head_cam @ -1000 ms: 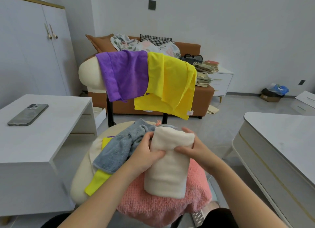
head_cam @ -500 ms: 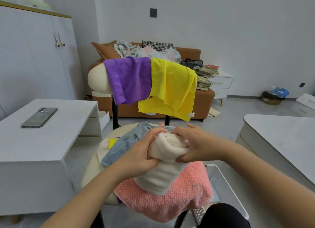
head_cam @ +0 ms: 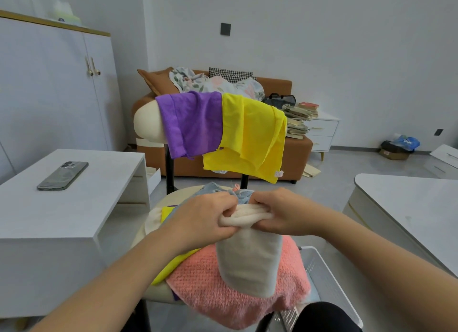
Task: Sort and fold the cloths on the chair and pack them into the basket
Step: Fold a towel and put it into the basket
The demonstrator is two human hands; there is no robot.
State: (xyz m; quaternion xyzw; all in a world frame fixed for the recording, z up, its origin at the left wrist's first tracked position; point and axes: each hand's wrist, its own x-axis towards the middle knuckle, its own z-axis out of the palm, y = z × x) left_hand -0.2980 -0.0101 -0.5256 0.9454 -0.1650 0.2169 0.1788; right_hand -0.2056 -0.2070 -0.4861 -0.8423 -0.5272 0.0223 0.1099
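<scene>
Folding step: left hand (head_cam: 205,217) and right hand (head_cam: 277,211) both grasp the cream towel's (head_cam: 249,259) rolled top edge. Next, presumably: transfer to white basket (head_cam: 322,272).

The left hand (head_cam: 205,222) and right hand (head_cam: 280,214) cover the top fold of the cream cloth (head_cam: 247,259). Most of the grey-blue towel (head_cam: 241,195) lies hidden behind them at 12 o'clock. The white basket (head_cam: 327,279), at 4 o'clock, is partly behind the pink towel (head_cam: 223,289) and a dark knee (head_cam: 324,316), its contents unseen.
</scene>
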